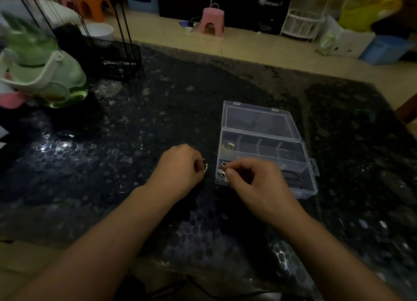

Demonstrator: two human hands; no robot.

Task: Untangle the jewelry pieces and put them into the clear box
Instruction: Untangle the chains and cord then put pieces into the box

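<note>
No writing or brand can be read anywhere in this dim view. A clear box of see-through plastic lies open on a dark table with a glossy, pebble-patterned top. Its hinged lid lies flat on the far side. The tray is split by thin dividers: small gold jewelry pieces sit in the far-left compartment, and black cords lie in the long near compartment.

The left hand rests on the table just left of the box, fingers curled, pinching a small silvery piece at its fingertips. The right hand sits at the box's near-left corner, thumb and forefinger pinching a small dark and silver piece over that corner.

Bare tabletop stretches wide to the left and toward the viewer. At the far left stand a green and white jug and a black wire rack. Beyond the table's far edge, a pink stool stands on a pale floor.
</note>
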